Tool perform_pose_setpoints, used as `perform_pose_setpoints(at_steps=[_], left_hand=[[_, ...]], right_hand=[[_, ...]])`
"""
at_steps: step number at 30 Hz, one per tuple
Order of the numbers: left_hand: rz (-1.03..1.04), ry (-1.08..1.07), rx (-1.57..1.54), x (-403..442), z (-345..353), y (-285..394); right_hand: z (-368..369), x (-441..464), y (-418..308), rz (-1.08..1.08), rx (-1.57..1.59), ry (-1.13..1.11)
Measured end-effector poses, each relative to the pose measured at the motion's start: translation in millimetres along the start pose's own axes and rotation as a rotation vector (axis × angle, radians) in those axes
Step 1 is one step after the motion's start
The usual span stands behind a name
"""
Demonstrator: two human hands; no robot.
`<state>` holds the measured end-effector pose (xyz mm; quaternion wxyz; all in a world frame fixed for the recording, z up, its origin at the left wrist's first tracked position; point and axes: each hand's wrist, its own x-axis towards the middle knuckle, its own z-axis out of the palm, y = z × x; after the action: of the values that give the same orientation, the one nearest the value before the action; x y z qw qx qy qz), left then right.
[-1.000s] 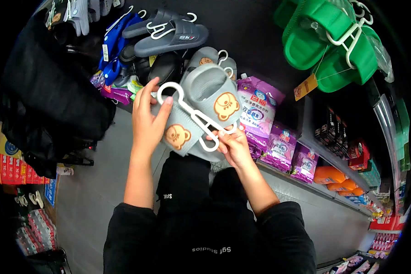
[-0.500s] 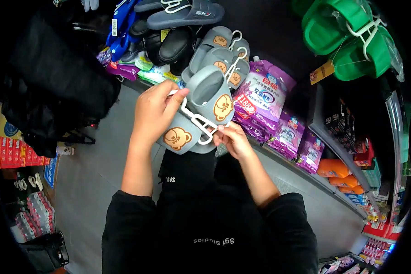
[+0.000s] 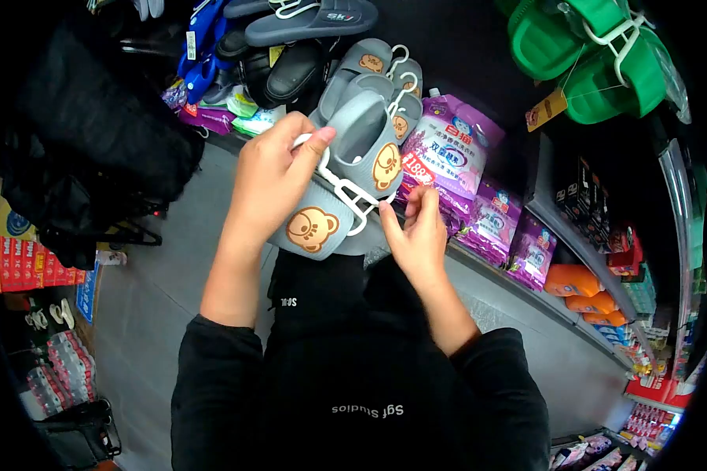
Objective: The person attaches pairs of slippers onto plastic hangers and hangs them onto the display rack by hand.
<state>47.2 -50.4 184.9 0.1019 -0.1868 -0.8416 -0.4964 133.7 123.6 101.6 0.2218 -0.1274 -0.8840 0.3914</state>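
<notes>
A pair of grey slippers with brown bear faces hangs on a white plastic hanger in front of me. My left hand is closed on the hanger's hook end, thumb on top. Beside the hanger's lower right end is my right hand, its thumb and fingers apart, the thumb tip near or touching the plastic. Just beyond lie more grey bear slippers with white hangers.
Purple detergent bags line the shelf at the right, with orange bottles further along. Green slippers hang at the upper right. Dark slippers lie at the top. Black fabric hangs at the left.
My right hand has loosened from the hanger and its fingers have spread. My left hand still holds the hook end. The view has shifted, and more bear slippers show behind.
</notes>
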Motion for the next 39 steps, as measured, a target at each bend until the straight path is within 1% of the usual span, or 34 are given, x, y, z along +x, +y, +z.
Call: perform_pose_setpoints(at_steps=[1, 3, 4, 5, 7, 8, 10, 11, 12, 13, 14, 16, 18, 19, 21, 24, 25, 27, 28, 29, 31, 33, 34, 35, 37, 39], left_hand=[[0.004, -0.001, 0.002, 0, 3, 0], [-0.054, 0.02, 0.076, -2, 12, 0], [-0.052, 0.036, 0.035, -4, 16, -2], [-0.049, 0.03, 0.03, -5, 20, -4], [-0.064, 0.039, 0.051, -5, 26, -9], [-0.063, 0.036, 0.067, -5, 27, -10], [-0.072, 0.019, 0.072, -4, 27, -10], [-0.085, 0.002, 0.079, -4, 26, -10], [-0.085, 0.002, 0.082, -3, 24, -10], [-0.043, 0.01, 0.135, -2, 22, -10], [-0.002, 0.017, 0.187, -2, 21, -11], [-0.02, 0.045, 0.149, 1, 17, -17], [-0.053, 0.093, 0.084, 7, 9, -22], [-0.017, 0.085, 0.109, 9, 6, -24], [-0.025, 0.06, 0.05, 8, 9, -24], [-0.026, 0.007, 0.072, 7, 14, -20], [-0.018, 0.008, 0.068, 8, 15, -20], [0.002, -0.037, 0.078, 9, 14, -20], [-0.016, -0.081, 0.094, 10, 11, -16], [-0.011, -0.081, 0.093, 11, 9, -15], [0.061, -0.145, 0.098, 13, 6, -11], [0.071, -0.166, 0.097, 16, 4, -7], [0.102, -0.189, 0.124, 18, 3, -6], [0.131, -0.212, 0.151, 20, 2, -4], [0.139, -0.226, 0.126, 22, 0, 2], [0.236, -0.252, 0.132, 24, 0, 7]], right_hand=[[5, -4, 7, 0.0, 0.003, 0.004], [14, -15, 13, 0.169, 0.631, -0.305], [10, -18, 2, 0.313, 0.7, -0.431], [20, -23, 2, 0.364, 0.763, -0.478], [20, -18, -4, 0.535, 0.824, -0.675], [26, -17, -2, 0.532, 0.823, -0.669], [42, -19, 10, 0.578, 1.083, -0.757], [48, -20, 13, 0.578, 1.085, -0.757], [53, -21, 14, 0.582, 1.159, -0.734], [55, -22, 15, 0.587, 1.231, -0.71], [56, -24, 17, 0.588, 1.232, -0.712], [53, -27, 21, 0.613, 1.287, -0.683], [50, -31, 32, 0.642, 1.303, -0.673], [49, -34, 39, 0.67, 1.319, -0.666], [46, -34, 49, 0.651, 1.328, -0.702], [44, -31, 58, 0.685, 1.159, -0.716], [41, -28, 59, 0.678, 1.159, -0.71], [33, -19, 60, 0.527, 0.897, -0.638], [27, -13, 63, 0.465, 0.904, -0.563], [18, -3, 65, 0.43, 0.901, -0.517], [4, 15, 59, 0.21, 0.848, -0.317], [-15, 36, 42, -0.075, 0.601, -0.193], [-29, 48, 25, -0.251, 0.443, -0.15], [-40, 59, 11, -0.444, 0.271, -0.122], [-50, 72, -22, -0.698, 0.112, -0.138], [-46, 77, -45, -0.773, 0.061, -0.199]])
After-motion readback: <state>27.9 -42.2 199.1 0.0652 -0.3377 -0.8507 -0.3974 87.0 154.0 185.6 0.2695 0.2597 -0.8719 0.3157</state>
